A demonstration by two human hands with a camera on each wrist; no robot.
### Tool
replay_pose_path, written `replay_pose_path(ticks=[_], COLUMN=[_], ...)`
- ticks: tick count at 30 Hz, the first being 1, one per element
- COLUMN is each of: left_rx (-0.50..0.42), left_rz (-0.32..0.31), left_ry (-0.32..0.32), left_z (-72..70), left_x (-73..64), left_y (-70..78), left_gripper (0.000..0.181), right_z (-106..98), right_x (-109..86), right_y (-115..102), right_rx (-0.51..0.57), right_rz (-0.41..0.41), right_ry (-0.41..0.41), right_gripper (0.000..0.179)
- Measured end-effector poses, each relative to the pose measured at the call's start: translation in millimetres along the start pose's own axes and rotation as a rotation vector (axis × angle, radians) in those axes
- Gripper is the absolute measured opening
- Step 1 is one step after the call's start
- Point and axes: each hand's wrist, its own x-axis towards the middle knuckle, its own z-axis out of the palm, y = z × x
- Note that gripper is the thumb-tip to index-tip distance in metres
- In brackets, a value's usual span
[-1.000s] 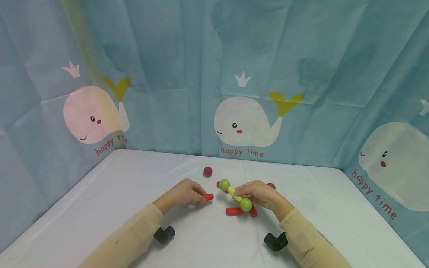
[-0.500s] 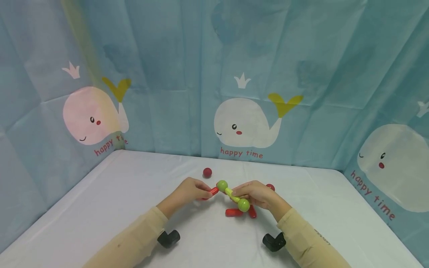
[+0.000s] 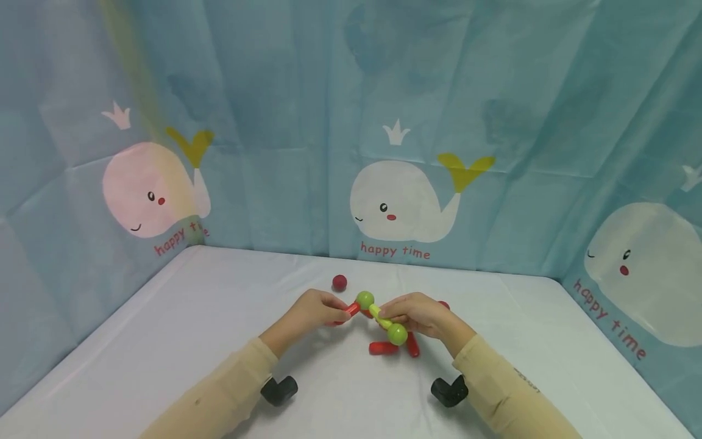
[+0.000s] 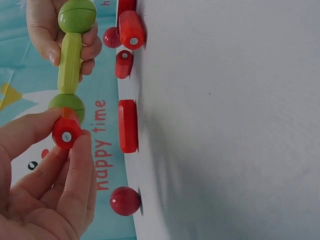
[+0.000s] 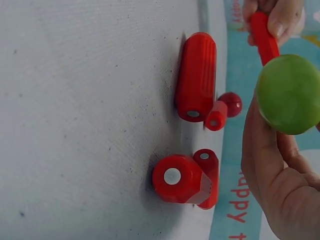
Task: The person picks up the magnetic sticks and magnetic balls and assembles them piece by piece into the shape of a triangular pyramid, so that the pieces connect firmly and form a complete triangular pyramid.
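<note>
Between the thumb and fingers of my left hand (image 3: pixel 317 311) is pinched a red magnetic rod (image 4: pixel 66 129) with a silvery disc in its end. My right hand (image 3: pixel 419 314) grips a yellow-green magnetic rod (image 4: pixel 70 62) that carries a green ball (image 3: pixel 397 334) at its near end and another green ball (image 3: pixel 364 299) at its far end. The red rod's tip meets that far ball, so the pieces form a bent chain held above the table. In the right wrist view the near green ball (image 5: pixel 289 94) covers part of the chain.
Several loose red rods (image 3: pixel 383 348) lie on the white table (image 3: pixel 219 341) under the hands. One red ball (image 3: pixel 339 282) sits farther back, another (image 4: pixel 112 37) near the right hand. Black wrist-camera mounts (image 3: pixel 280 390) hang beneath both sleeves. A whale-print curtain (image 3: pixel 274 183) stands behind.
My left hand has moved right and lifted the red rod, tilting it up until its tip reached the far green ball. The right hand shifted slightly left, still gripping its rod.
</note>
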Motion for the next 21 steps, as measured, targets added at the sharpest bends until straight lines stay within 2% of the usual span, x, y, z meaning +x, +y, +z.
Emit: replay_pose_path(ticks=[8,13,21], left_rx=[0.011,-0.001,0.01], left_rz=[0.0,0.012,0.015], left_ry=[-0.009,-0.028,-0.056], left_z=[-0.9,-1.8,-3.0], left_x=[3.1,5.8,11.6], left_y=[3.3,5.1,7.2], left_gripper=[0.019,0.019,0.02], right_z=[-4,-5,-7], right_x=[6.0,8.6,11.0], right_y=[-2,-3,0], right_rx=[0.004,0.006,0.083], right_rz=[-0.003,0.01,0.04], right_ry=[-0.073,-0.088,-0.105], right_gripper=[0.043,0.05,0.052])
